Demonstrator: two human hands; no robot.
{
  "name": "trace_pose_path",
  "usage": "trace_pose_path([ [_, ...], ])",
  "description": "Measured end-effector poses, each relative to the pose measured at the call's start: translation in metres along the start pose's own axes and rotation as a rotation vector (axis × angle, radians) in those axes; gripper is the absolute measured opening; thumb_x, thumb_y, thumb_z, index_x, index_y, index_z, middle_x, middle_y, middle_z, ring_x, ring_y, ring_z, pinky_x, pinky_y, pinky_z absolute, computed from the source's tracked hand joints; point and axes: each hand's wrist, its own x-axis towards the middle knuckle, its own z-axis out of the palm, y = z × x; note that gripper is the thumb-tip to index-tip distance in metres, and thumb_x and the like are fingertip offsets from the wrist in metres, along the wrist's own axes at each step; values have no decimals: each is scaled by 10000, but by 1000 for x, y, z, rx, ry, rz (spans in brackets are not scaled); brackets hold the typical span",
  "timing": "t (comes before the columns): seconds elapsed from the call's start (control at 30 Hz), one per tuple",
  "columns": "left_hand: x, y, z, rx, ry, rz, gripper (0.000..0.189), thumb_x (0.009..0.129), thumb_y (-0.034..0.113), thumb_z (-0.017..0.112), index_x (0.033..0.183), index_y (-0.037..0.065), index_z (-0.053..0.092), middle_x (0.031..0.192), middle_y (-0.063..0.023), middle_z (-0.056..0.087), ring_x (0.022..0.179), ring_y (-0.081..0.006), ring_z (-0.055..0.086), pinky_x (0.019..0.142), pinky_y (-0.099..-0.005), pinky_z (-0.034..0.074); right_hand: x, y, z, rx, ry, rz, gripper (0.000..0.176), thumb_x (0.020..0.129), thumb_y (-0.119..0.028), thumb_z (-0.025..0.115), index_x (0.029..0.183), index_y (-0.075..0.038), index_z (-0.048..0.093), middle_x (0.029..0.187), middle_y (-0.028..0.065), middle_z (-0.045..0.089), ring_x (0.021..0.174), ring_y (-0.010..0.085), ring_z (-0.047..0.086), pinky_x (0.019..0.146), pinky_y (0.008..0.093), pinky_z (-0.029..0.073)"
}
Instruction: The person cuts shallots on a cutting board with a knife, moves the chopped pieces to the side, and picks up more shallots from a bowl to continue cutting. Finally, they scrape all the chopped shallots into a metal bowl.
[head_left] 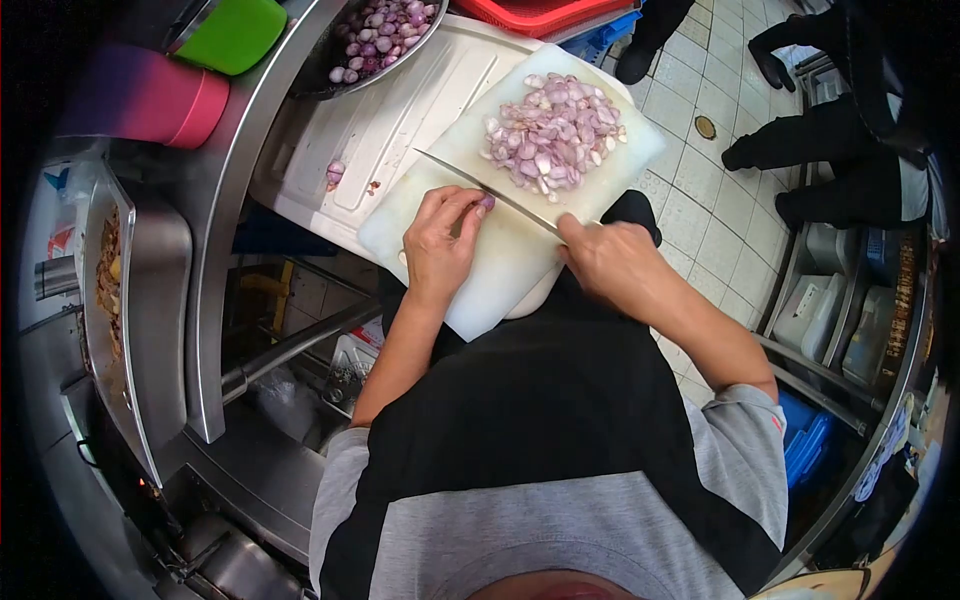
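My left hand (441,238) pinches a small purple shallot (487,202) on the white cutting board (510,262). Wrapped round the handle of a knife (519,207) is my right hand (610,255). The blade slants across the board, its edge close beside the shallot and my left fingertips. Beyond the blade lies a pile of sliced shallots (555,135) on the far half of the board. My right fingers hide most of the knife's handle.
A metal bowl of peeled shallots (384,40) stands at the back left. One loose shallot (335,172) lies on the white lid-like surface (300,150). A red basket (520,12) is at the top. Another person's dark-clothed legs (830,150) are at the right.
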Motion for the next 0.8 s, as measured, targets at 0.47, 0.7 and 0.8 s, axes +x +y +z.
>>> trace_pose_path([
  [0.47, 1, 1, 0, -1, -4, 2, 160, 817, 53, 711, 977, 61, 712, 950, -109, 656, 824, -251, 666, 710, -337, 537, 17, 2, 4, 43, -9, 9, 192, 918, -162, 555, 914, 6, 463, 604, 176, 611, 599, 383, 643, 517, 476, 500],
  [0.7, 0, -3, 1, 13, -10, 9, 162, 813, 47, 715, 974, 56, 710, 952, -110, 654, 820, -255, 665, 718, -340, 537, 0, 0, 2, 51, -34, 17, 193, 917, -161, 557, 919, 2, 454, 598, 174, 608, 587, 374, 639, 511, 470, 497],
  [0.8, 1, -1, 1, 8, -11, 15, 161, 812, 45, 716, 972, 56, 710, 954, -112, 654, 823, -257, 666, 723, -340, 537, 28, 8, 30, 88, 22, 8, 201, 919, -167, 557, 937, 3, 452, 591, 168, 603, 580, 372, 634, 508, 471, 493],
])
